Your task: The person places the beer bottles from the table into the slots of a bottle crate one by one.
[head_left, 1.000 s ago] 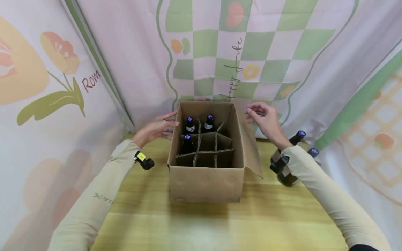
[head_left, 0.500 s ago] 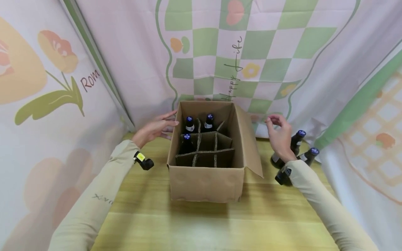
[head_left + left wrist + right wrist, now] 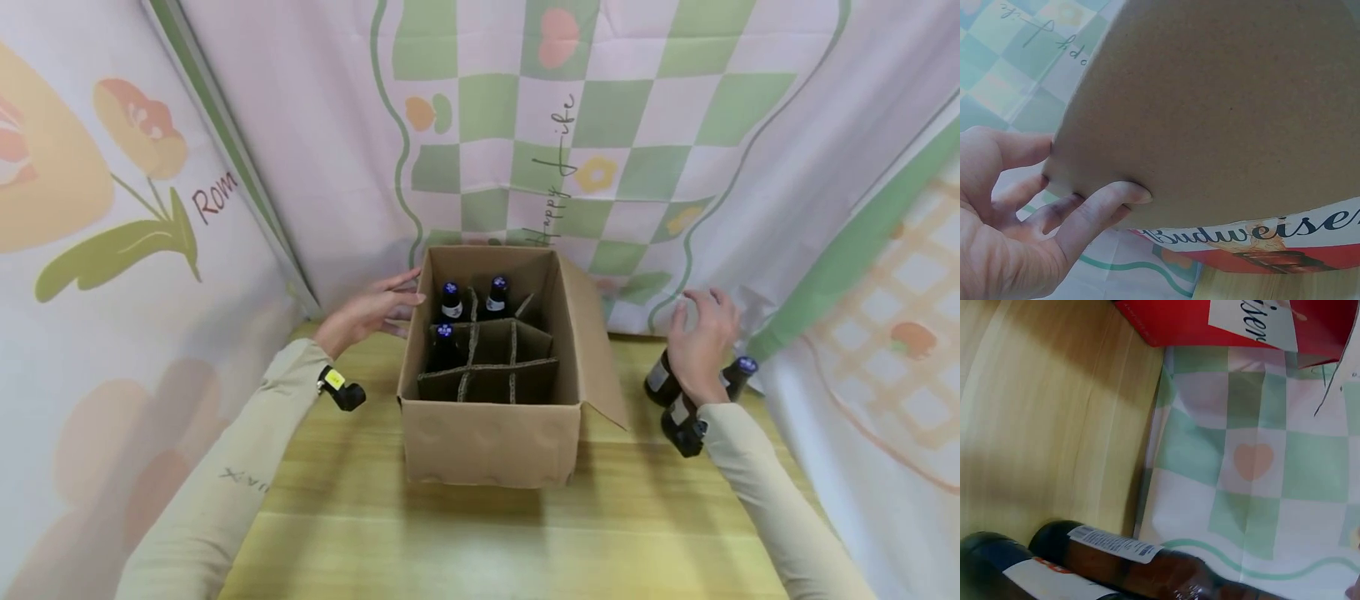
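On worktop, hold box steady in the middle; at right, avoid bumping near bottle, and close spread right hand gently round far bottle; brace with left hand, pinching left flap.

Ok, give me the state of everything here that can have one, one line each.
Cardboard box: upright, top open
Right flap: folded outward
Divider: in place inside the box
Bottles in the box: three visible, upright, capped
Nearer outside bottle: upright, capped
Farther outside bottle: upright, cap hidden
Right hand: at the outside bottles, contact unclear
Left hand: holding the box's left side
Checked cloth: hanging
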Tool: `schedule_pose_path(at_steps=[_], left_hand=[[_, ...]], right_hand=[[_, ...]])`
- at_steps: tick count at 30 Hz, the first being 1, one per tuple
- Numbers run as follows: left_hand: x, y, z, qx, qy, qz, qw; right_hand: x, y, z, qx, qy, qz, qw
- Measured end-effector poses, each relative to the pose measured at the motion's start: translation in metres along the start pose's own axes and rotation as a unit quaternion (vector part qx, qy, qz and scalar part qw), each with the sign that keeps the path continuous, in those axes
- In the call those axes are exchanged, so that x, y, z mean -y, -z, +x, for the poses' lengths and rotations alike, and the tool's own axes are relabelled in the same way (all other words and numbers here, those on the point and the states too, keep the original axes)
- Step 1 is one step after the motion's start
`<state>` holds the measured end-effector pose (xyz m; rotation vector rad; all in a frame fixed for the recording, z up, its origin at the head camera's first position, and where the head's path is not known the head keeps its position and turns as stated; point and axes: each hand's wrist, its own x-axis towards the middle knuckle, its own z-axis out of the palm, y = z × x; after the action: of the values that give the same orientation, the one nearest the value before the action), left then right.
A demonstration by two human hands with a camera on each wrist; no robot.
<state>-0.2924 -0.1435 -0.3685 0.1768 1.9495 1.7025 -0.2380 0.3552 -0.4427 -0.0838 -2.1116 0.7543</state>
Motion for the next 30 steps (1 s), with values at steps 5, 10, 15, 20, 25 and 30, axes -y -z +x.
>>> schedule_pose_path(at_steps=[5, 10, 15, 20, 25, 30], left_hand=[[-0.001, 0.002, -0.002, -0.005, -0.001, -0.002, 1.0], [-0.001, 0.001, -0.002, 0.0, 0.001, -0.003, 1.0], [0.0, -0.001, -0.003, -0.003, 0.003, -0.005, 1.0], [0.0, -0.003, -0.002, -0.002, 0.002, -0.004, 1.0], [0.0, -0.003, -0.002, 0.001, 0.0, -0.002, 1.0], [-0.001, -0.003, -0.002, 0.0, 0.0, -0.001, 1.0]], right_hand=[[-0.003, 0.005, -0.008, 0.085, -0.117, -0.014, 0.9894], [-0.011, 0.007, -0.011, 0.117, -0.24, 0.016, 0.9637], [-0.021, 0.006, -0.014, 0.052, -0.302, 0.046, 0.9509], [-0.019, -0.002, -0.019, 0.002, -0.294, 0.065, 0.9536], [-0.017, -0.014, -0.022, -0.02, -0.269, 0.099, 0.9578], [-0.021, -0.026, -0.026, -0.009, -0.227, 0.127, 0.9656]])
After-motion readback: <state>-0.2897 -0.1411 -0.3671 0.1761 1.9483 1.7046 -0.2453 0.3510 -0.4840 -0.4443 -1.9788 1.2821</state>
